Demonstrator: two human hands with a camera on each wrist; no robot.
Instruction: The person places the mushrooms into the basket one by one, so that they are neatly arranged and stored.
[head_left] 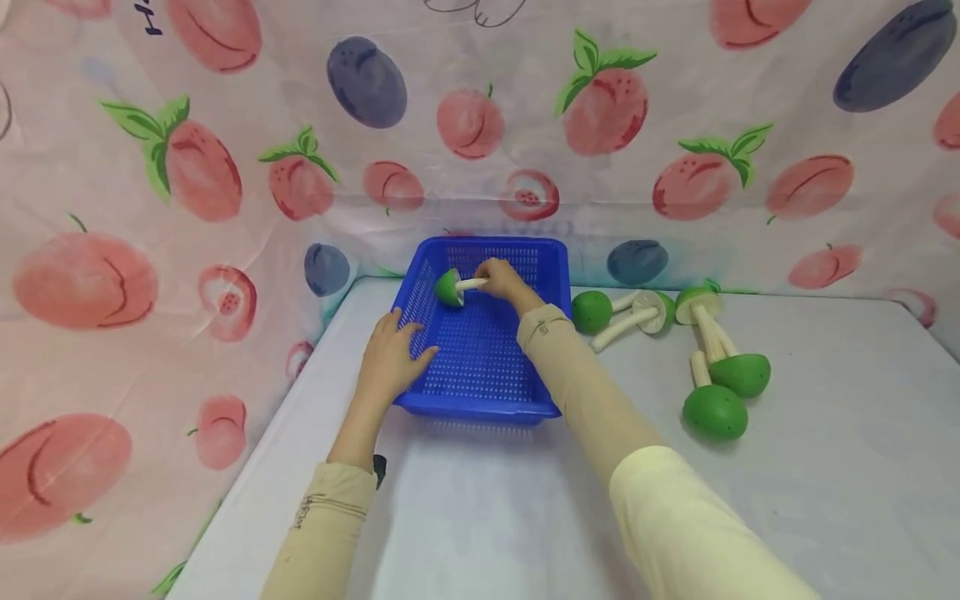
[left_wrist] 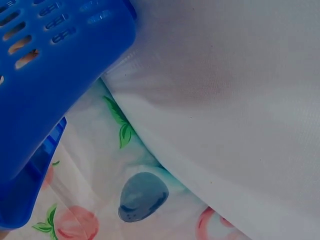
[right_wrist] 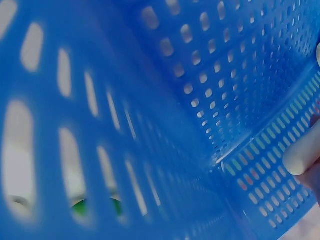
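A blue perforated plastic basket (head_left: 480, 407) stands on the white table in the head view. Inside it, near the far left corner, is a toy mushroom with a green cap (head_left: 450, 287) and a pale stem. My right hand (head_left: 504, 279) pinches the end of that stem. In the right wrist view the stem's rounded end (right_wrist: 302, 155) shows at the right edge by the fingers. My left hand (head_left: 390, 354) rests on the basket's left rim, its fingers spread. The left wrist view shows mostly the basket's outside wall (left_wrist: 60, 75).
Several more green-capped mushrooms lie right of the basket, among them a pair (head_left: 633, 315) close to its wall and a front one (head_left: 715, 412). A fruit-printed cloth (head_left: 480, 192) hangs behind and left of the white table (head_left: 480, 517).
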